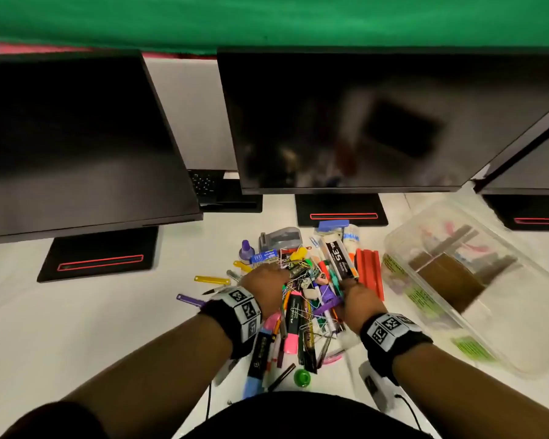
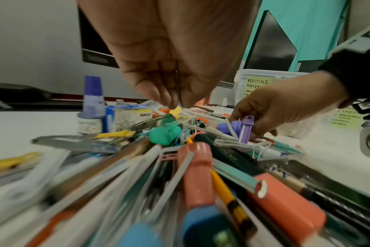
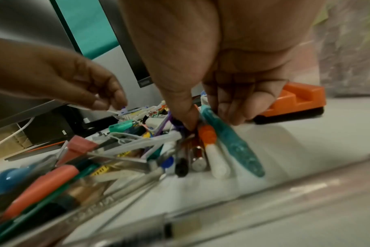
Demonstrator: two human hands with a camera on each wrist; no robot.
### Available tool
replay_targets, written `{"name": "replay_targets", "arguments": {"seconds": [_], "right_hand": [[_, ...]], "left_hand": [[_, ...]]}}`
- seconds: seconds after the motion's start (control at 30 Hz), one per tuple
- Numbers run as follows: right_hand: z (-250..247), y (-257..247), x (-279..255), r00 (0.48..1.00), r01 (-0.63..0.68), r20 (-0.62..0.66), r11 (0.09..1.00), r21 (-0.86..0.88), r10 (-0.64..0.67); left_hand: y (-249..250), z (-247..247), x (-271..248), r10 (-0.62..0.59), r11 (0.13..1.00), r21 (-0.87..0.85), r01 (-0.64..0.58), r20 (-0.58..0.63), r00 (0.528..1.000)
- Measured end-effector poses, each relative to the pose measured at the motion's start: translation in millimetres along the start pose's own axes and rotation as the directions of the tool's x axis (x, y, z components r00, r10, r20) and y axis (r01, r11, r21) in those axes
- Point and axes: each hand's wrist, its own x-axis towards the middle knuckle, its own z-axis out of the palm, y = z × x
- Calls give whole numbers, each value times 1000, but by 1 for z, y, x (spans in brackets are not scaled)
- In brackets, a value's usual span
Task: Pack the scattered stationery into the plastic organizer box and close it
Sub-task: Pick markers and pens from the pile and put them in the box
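Right now both hands are down in a big messy pile of pens, markers and clips [image 1: 301,299] on the smooth white table [image 1: 76,327]. The left hand [image 1: 262,285] reaches into the far side of the pile. Its fingers [image 2: 156,93] point down with the tips close together, pinching something thin (it is too small to tell what). The right hand [image 1: 360,301] sits at the right side of the pile. Its thumb and fingers [image 3: 239,110] curl down onto a few pens, next to a shiny teal glitter pen [image 3: 232,143] and a white marker with an orange cap [image 3: 211,145]; I cannot tell if it is holding any of them.

A see-through plastic organizer box [image 1: 476,280] stands open on the table, just to the right of the pile. It has brown dividers inside and yellow-green paper labels [image 2: 257,85] on its wall.

A small round bottle with a purple cap [image 2: 90,107] stands upright at the far left of the pile. Flat red strips [image 1: 370,274] lie between the pile and the box. Three black screens [image 1: 346,122] stand behind it all.
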Motion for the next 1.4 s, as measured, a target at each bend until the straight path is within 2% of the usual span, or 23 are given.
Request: {"name": "replay_targets", "arguments": {"seconds": [0.2,0.33,0.43,0.53,0.7,0.8,0.97,1.1,1.17,1.27,1.4], "right_hand": [[1,-3,4,997,-54,46,998,-13,54],[-6,2,3,993,-119,28,988,98,116],[-13,10,-2,989,-145,26,980,136,143],[-15,16,-7,985,-172,4,968,182,174],[-5,16,-6,981,-189,7,957,219,193],[-4,18,4,969,-225,-39,940,255,243],[0,11,16,979,-205,17,965,164,205],[6,1,18,989,-147,25,989,8,147],[8,-1,22,989,-147,21,989,-20,148],[7,0,26,986,-160,34,986,-40,161],[7,0,25,993,-112,28,993,-35,113]], "left_hand": [[15,8,24,-78,987,135,82,-30,996],[15,16,29,-65,971,225,82,-82,994],[13,15,34,-105,979,168,114,-64,992],[8,16,34,-143,990,14,144,-38,989],[2,17,32,-135,979,-157,128,-32,990],[0,16,27,-120,984,-141,111,-63,991],[-18,14,4,-129,982,-159,106,-148,981],[-26,17,-24,-182,972,-168,162,-110,977],[-26,17,-36,-167,973,-173,155,-62,984],[-22,18,-51,-88,986,-130,101,97,991],[-17,27,-57,-42,998,-22,50,290,956]]}}
